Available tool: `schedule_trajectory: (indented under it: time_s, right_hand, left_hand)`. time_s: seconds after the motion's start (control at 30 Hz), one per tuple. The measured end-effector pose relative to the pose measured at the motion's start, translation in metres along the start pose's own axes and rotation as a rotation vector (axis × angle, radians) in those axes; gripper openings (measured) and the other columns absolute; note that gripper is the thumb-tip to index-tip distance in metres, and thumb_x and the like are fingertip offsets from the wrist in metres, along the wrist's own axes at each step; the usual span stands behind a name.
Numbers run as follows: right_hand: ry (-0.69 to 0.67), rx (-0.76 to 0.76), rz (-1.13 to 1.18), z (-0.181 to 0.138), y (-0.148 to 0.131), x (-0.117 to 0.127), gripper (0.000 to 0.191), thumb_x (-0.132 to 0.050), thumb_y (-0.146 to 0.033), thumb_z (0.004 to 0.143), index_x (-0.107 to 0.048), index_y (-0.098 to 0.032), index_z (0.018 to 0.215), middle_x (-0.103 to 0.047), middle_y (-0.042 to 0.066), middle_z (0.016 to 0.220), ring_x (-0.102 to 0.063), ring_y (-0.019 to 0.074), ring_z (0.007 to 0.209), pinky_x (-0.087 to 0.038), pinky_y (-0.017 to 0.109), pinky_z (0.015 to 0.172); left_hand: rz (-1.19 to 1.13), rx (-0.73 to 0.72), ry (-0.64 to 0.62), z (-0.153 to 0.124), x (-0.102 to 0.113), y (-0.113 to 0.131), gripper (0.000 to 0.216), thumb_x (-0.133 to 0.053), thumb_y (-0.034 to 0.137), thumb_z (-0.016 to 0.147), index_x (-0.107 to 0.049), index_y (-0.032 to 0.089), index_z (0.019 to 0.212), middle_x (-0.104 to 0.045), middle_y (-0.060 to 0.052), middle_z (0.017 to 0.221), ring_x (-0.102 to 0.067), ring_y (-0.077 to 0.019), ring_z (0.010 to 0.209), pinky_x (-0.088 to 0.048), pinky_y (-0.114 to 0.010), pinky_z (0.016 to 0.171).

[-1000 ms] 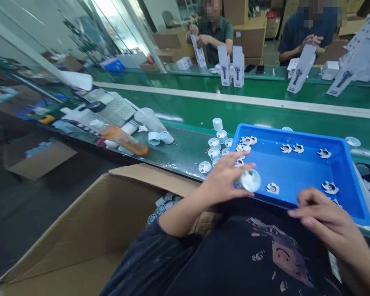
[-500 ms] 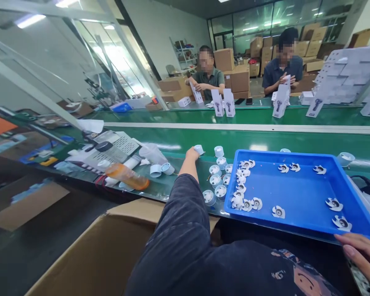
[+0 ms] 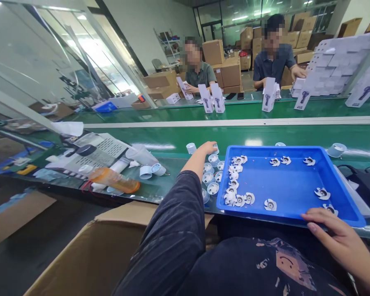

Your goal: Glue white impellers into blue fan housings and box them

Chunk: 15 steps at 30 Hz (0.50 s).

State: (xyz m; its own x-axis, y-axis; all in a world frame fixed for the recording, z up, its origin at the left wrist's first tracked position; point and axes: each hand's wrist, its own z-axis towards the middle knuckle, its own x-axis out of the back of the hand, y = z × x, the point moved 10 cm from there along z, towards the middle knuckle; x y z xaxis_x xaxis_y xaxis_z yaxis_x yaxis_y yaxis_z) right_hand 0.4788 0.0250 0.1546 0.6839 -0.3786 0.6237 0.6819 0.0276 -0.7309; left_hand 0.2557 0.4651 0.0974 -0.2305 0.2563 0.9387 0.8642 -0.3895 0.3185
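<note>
Fingers of the left hand point(image 3: 207, 147) curl down onto a white cup point(image 3: 215, 149) at the far end of the cup cluster left of the blue tray point(image 3: 283, 181), while the right hand point(image 3: 336, 234) rests loosely spread and empty on the tray's near right rim.

the head camera is looking forward and down from close above the blue tray point(image 3: 339, 181), facing across the green conveyor point(image 3: 265, 135).
</note>
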Motion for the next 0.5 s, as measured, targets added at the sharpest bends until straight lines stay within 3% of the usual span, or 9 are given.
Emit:
schedule_trajectory:
  time_s: [0.07, 0.13, 0.3, 0.4, 0.5]
  right_hand:
    - [-0.016, 0.066, 0.018, -0.003, -0.013, -0.006, 0.035, -0.058, -0.057, 0.089, -0.077, -0.028, 0.088, -0.069, 0.007, 0.093, -0.070, 0.0209, 0.084, -0.061, 0.027, 0.075]
    - [-0.018, 0.054, 0.029, -0.013, -0.008, -0.008, 0.031, -0.059, -0.054, 0.090, -0.077, -0.028, 0.090, -0.069, 0.006, 0.094, -0.070, 0.0186, 0.085, -0.060, 0.022, 0.076]
    - [0.087, -0.101, 0.016, -0.039, 0.024, 0.006, 0.040, -0.060, -0.061, 0.086, -0.078, -0.026, 0.086, -0.070, 0.008, 0.094, -0.070, 0.0223, 0.087, -0.061, 0.026, 0.076]
    - [0.091, -0.103, 0.024, -0.042, 0.023, 0.009, 0.041, -0.058, -0.063, 0.086, -0.078, -0.026, 0.086, -0.070, 0.009, 0.093, -0.070, 0.0230, 0.086, -0.061, 0.029, 0.077]
    - [0.128, -0.072, 0.034, -0.042, 0.019, 0.017, 0.034, -0.060, -0.059, 0.087, -0.077, -0.029, 0.087, -0.070, 0.007, 0.092, -0.070, 0.0228, 0.085, -0.062, 0.031, 0.075]
  left_hand:
    - [-0.004, -0.029, -0.027, 0.010, -0.003, 0.023, 0.033, -0.063, 0.036, 0.096, -0.061, 0.016, 0.122, -0.059, -0.011, 0.129, -0.058, -0.0279, 0.116, -0.048, -0.052, 0.101]
    - [-0.026, -0.095, -0.030, 0.014, -0.003, 0.050, 0.031, -0.063, 0.035, 0.096, -0.061, 0.015, 0.121, -0.059, -0.011, 0.127, -0.059, -0.0269, 0.115, -0.050, -0.050, 0.100]
    - [-0.161, -0.297, -0.126, 0.006, -0.012, 0.107, 0.040, -0.059, 0.045, 0.097, -0.064, 0.010, 0.116, -0.065, -0.008, 0.118, -0.066, -0.0251, 0.104, -0.054, -0.043, 0.095]
    - [-0.232, -0.287, -0.103, 0.002, -0.003, 0.115, 0.050, -0.055, 0.053, 0.097, -0.061, 0.012, 0.124, -0.063, -0.015, 0.128, -0.063, -0.0275, 0.114, -0.051, -0.047, 0.100]
    - [-0.301, -0.245, -0.022, -0.014, 0.028, 0.104, 0.067, -0.041, 0.064, 0.096, -0.046, 0.015, 0.142, -0.043, -0.019, 0.150, -0.048, -0.0299, 0.135, -0.045, -0.044, 0.106]
